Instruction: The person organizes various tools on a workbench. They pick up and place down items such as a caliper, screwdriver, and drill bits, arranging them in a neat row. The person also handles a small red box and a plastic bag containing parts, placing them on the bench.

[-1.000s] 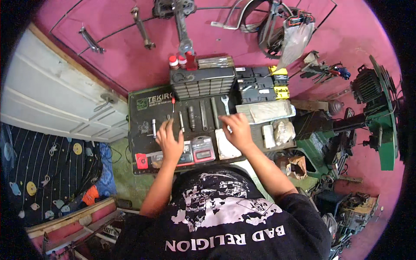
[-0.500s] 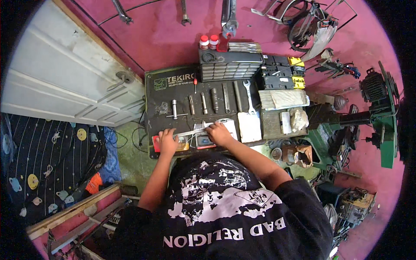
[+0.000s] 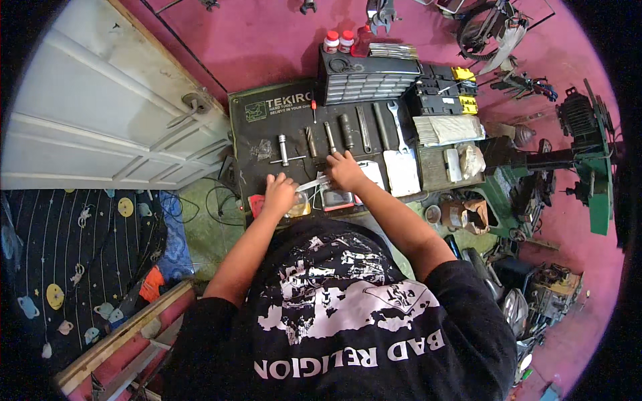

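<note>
One surface (image 3: 246,160), black-matted, stood across my front. One dark drawer cabinet (image 3: 371,87), its faces of pale drawers turned toward me, occupied the far edge. Black-and-yellow cases (image 3: 438,102) stood just to its right. One wrapped bundle of thin rods (image 3: 447,130) lay nearer me, at the right. One white sheet (image 3: 402,175) lay flat, left of and below the bundle. One blister pack (image 3: 338,198) lay near the front edge, partly covered by my right arm.

Hands, two, near the front edge. Left hand (image 3: 279,194): fingers curled, closed on the left end of a flat silver tool (image 3: 310,184). Right hand (image 3: 345,172): fingers bent over the tool's right end — whether they gripped it or merely rested there, I could not tell. The tool itself lay slantwise between my hands, its right end higher.

Beyond them, a spaced row: one open-ended wrench (image 3: 398,127), one dark bar (image 3: 381,125), one slim wrench (image 3: 363,128), one T-handle wrench (image 3: 283,151), one dark cylindrical piece (image 3: 346,131), one fluted cutter (image 3: 311,142). Smallest entry — one red-handled screwdriver (image 3: 313,107), above the row.
</note>
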Tool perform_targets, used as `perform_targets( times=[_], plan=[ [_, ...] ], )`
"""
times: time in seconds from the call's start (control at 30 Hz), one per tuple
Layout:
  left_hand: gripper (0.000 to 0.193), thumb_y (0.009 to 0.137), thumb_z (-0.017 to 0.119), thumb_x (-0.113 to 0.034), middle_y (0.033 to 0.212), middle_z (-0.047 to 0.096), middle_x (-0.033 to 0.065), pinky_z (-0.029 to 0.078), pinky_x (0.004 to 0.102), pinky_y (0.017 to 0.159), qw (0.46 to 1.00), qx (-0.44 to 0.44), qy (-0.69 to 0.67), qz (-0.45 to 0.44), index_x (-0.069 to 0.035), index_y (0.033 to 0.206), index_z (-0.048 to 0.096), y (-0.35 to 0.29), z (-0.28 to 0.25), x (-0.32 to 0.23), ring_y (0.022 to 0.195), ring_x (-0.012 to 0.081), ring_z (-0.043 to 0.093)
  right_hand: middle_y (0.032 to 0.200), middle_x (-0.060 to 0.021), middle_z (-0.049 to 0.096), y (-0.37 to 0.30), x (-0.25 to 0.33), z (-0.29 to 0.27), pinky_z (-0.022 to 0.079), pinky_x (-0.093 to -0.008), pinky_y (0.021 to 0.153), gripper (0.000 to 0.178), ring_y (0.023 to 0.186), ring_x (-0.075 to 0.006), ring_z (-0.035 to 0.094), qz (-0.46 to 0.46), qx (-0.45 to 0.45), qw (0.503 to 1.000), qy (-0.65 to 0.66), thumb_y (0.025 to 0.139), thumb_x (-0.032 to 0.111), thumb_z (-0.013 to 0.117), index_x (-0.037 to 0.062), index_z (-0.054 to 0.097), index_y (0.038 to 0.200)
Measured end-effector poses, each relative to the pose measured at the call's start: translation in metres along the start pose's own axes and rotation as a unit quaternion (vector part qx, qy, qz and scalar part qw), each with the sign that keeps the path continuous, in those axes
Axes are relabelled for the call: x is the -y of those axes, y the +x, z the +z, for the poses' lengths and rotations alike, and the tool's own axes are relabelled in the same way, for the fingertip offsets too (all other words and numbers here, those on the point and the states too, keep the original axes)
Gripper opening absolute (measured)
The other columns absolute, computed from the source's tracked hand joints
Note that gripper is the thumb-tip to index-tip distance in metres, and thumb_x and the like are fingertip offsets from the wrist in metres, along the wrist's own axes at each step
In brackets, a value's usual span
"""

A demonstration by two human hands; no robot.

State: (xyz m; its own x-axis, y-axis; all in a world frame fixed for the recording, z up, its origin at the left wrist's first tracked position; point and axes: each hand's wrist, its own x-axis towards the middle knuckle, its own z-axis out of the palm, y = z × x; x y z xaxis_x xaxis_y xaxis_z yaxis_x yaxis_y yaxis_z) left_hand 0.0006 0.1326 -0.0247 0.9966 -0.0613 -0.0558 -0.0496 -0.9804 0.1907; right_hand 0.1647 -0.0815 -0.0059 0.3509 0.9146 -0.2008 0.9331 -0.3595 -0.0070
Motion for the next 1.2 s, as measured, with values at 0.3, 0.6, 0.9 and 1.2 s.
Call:
perform_targets(
  times=[0.3, 0.6, 0.9, 1.2],
  plan=[
    [0.022, 0.076, 0.077, -0.028, 0.093, 0.069, 0.0008, 0.038, 0.0456, 0.087, 0.993, -0.093, 0.010, -0.071, -0.015, 0.094, 0.078, -0.022, -0.004, 0.029, 0.101, 0.0234, 0.057, 0.113, -0.0036, 0.061, 0.042, 0.018, -0.006, 0.042, -0.0432, 0.096, 0.025, 0.117, -0.0230, 0.053, -0.022, -0.080, 0.997, 0.006, 0.092, 0.025, 0.060, 0.0190, 0.077, 0.109],
    [0.029, 0.081, 0.076, -0.027, 0.105, 0.071, 0.0018, 0.040, 0.0448, 0.088, 0.986, -0.100, 0.000, -0.134, -0.014, 0.108, 0.078, -0.036, 0.013, 0.035, 0.105, 0.0239, 0.058, 0.111, -0.0021, 0.065, 0.024, 0.007, 0.017, 0.042, -0.0443, 0.092, 0.028, 0.111, -0.0253, 0.055, 0.125, -0.155, 0.976, 0.087, 0.089, 0.021, 0.061, 0.0220, 0.076, 0.113],
    [0.034, 0.081, 0.078, -0.031, 0.112, 0.066, 0.0053, 0.040, 0.0473, 0.090, 0.991, -0.069, -0.103, -0.050, -0.010, 0.107, 0.072, -0.016, 0.011, -0.033, 0.111, 0.0273, 0.055, 0.107, -0.0013, 0.066, -0.012, 0.004, 0.030, 0.042, -0.0442, 0.092, 0.036, 0.107, -0.0270, 0.056, 0.085, -0.134, 0.983, 0.089, 0.086, 0.022, 0.069, 0.0293, 0.074, 0.122],
    [0.028, 0.077, 0.078, -0.026, 0.105, 0.061, 0.0049, 0.038, 0.0467, 0.090, 0.996, -0.021, -0.042, 0.077, -0.014, 0.102, 0.076, -0.017, 0.021, -0.054, 0.111, 0.0269, 0.053, 0.113, -0.0005, 0.063, 0.014, 0.012, 0.024, 0.042, -0.0413, 0.097, 0.021, 0.114, -0.0214, 0.055, -0.066, -0.062, 0.996, 0.015, 0.090, 0.024, 0.060, 0.0216, 0.078, 0.101]
  ],
)
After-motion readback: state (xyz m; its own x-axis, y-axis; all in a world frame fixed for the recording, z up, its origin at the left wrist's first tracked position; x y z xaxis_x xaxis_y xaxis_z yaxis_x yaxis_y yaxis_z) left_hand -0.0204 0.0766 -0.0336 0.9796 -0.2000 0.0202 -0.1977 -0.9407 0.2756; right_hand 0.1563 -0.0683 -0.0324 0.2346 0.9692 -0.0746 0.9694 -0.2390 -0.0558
